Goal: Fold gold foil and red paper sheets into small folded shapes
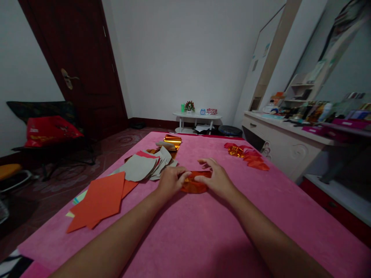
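A sheet of shiny orange foil paper (195, 188), partly folded, lies on the pink cloth between my two hands. My left hand (171, 182) is closed at its left end, with the thumb pressing on the top edge. At the right end, my right hand (218, 180) grips the foil with its thumb across the front. The index finger of that hand is raised and curved behind the foil; its lower fingers are partly hidden. To the left of my left hand sits a loose pile of grey paper pieces (140, 166).
Orange paper sheets (101, 199) lie at the left of the pink-covered table (185, 239). A gold foil roll (173, 141) rests at the far edge. Folded red and orange papers (255, 160) and crumpled gold foil (236, 151) lie at right. A dresser (278, 135) stands beyond.
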`<state>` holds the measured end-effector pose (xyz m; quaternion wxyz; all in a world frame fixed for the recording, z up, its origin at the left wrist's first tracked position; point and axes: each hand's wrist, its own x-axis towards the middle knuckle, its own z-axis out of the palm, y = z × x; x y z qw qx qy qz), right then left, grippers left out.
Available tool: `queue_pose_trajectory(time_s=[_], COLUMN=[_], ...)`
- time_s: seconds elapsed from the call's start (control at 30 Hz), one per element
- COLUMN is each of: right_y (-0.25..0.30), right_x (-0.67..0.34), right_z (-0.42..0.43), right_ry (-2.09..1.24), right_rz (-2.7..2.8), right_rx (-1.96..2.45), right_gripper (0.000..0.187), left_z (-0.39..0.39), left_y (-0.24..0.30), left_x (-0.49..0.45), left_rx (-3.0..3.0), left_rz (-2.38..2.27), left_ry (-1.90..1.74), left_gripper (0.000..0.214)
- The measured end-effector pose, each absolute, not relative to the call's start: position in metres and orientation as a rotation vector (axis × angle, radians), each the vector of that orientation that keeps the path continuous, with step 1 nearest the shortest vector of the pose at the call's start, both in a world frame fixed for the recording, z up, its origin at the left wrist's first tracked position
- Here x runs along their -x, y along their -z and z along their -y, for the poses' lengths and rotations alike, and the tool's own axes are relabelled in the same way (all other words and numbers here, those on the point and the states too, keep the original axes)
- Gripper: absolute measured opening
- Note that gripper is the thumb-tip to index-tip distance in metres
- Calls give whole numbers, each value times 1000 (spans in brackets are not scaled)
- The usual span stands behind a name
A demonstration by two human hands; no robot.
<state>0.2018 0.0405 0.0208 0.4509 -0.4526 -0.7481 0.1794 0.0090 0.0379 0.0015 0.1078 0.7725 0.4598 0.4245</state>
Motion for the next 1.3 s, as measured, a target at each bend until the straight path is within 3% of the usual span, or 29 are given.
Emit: queue_pose_trajectory(time_s=[0.1,0.23,0.4,0.6,0.73,0.93,1.13,1.3], right_y=[-20,-21,-23,-22,-22,-21,-19,-14], right_x=[-202,-214,-219,-212,-212,-213,-208,-206], right_z=[-37,-42,-47,-43,-35,-23,-17,-19], right_ry=[-567,-744,-786,-428,-39,448,521,351], right_rz=[1964,1874,1820,1872,1741,1935,2102,2110], right_rx=[1140,1153,1143,1105,1091,1051,997,944], right_gripper=[13,20,15,9,14,19,21,22], left_z=[-32,-37,-46,-44,-42,-38,-31,-35], left_y=[-3,-2,4,-1,-5,2,0,1], left_x=[-15,-5,7,3,-2,-20,-30,-24], left_rx=[-2392,-2392,-2330,-2312,-2012,-1295,-1053,-1047], left_rz=[-1272,-1310,-1327,-1315,-1427,-1023,-862,-897], left_ry=[-1193,-1277,-1381,-1486,-1684,-1351,-1306,-1364], left_gripper=[27,27,23,19,25,46,43,32])
